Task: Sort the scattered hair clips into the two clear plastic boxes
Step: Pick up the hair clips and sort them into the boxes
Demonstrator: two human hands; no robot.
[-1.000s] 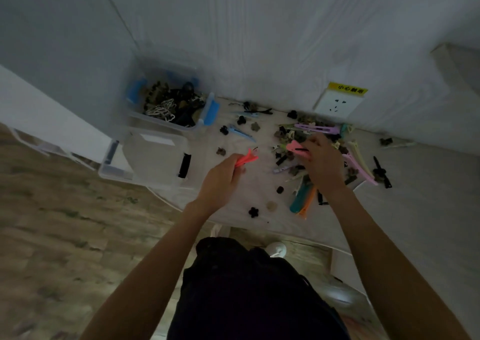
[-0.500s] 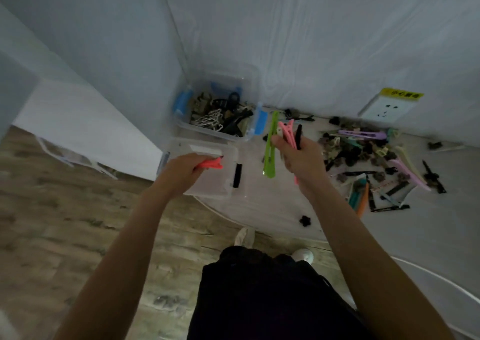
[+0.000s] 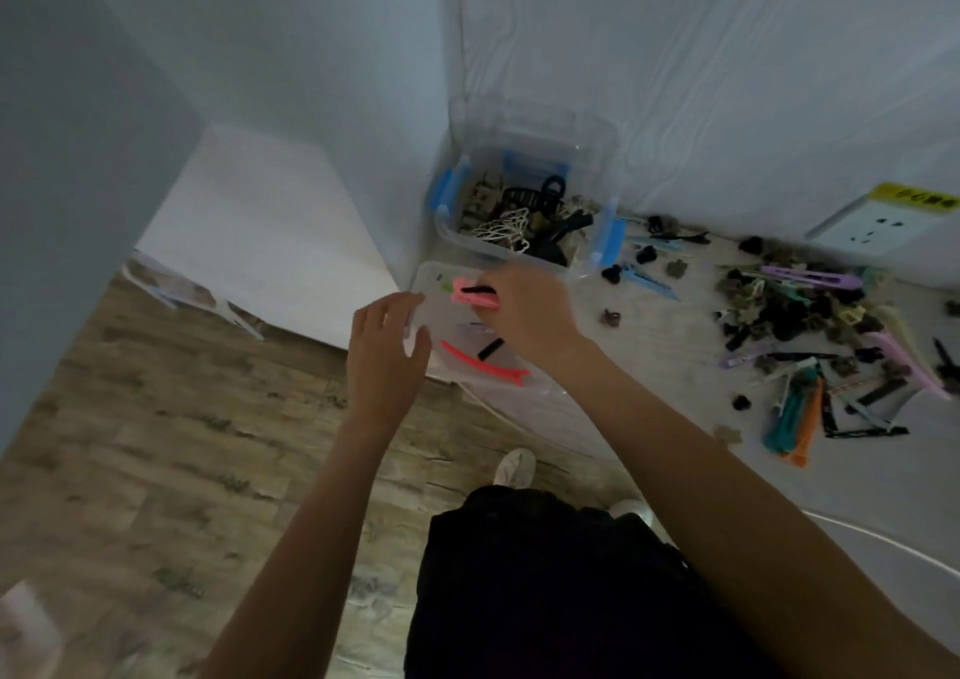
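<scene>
Left hand: the left hand (image 3: 387,351) hovers at the near-left edge of the near box (image 3: 441,366), fingers loosely spread and holding nothing; whether it touches the rim I cannot tell.
Right hand: the right hand (image 3: 530,309) is over the same box, fingers curled round a small bunch of clips (image 3: 475,295), pink with a black one among them, held just above the box's far half.
Near box: clear, shallow, at the bench's near-left corner; a red clip (image 3: 485,366) already lies in it, with a short black piece beside that.
Handling: these clips look light, stiff and smooth, likely plastic or thin metal, so a bunch may slide apart in the fingers. Judged best pinched across the long flat sides near the middle, not at the sprung jaw end, and let go low over the box so none bounce out.
Loose clips: a scattered pile (image 3: 810,335) lies well to the right on the bench, long slim clips mixed with small dark claw clips; much sorting seems left.
Far box: a deeper clear box with blue latches (image 3: 605,179) stands just behind the near one, in the wall corner, holding dark and pale claw clips.
Bench: pale, smooth bench (image 3: 675,366) set against the wall.
Room: dim; white walls, a wall socket (image 3: 878,229) behind the pile, wood-pattern floor (image 3: 156,444) below.
</scene>
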